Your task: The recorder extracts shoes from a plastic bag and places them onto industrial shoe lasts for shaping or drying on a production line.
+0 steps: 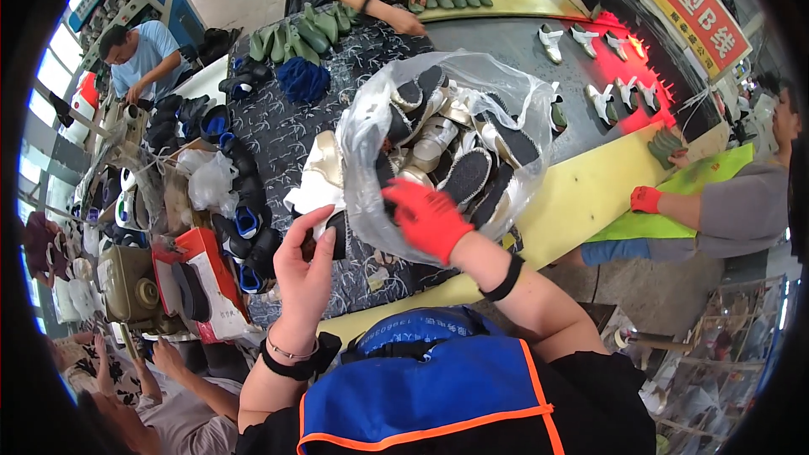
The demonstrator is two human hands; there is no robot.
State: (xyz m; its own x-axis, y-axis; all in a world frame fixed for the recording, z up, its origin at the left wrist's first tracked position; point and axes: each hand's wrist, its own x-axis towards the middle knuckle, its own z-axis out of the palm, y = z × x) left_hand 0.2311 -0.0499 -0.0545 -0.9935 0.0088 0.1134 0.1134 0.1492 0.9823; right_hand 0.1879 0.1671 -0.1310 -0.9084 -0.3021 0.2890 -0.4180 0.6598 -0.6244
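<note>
A clear plastic bag point(538, 131) lies open before me, full of white and gold shoe uppers point(434, 141) with dark linings and stitched edges. My right hand point(431, 221), in a red glove, reaches over the bag's near left side. Its fingers point left and look apart beside a dark-lined piece; their tips are partly hidden. Bare, my left hand point(305, 263) is raised just left of the bag, thumb and forefinger spread. Close by its fingertips are more white and gold uppers point(320, 175), outside the bag; I cannot tell whether it touches them.
Green shoe lasts point(313, 34) and a dark blue bundle point(303, 80) occupy the dark patterned table point(270, 122). Dark shoes point(246, 202) line its left side. Beyond a yellow board point(590, 190), a conveyor point(506, 42) carries white shoes under red light. Co-workers stand around.
</note>
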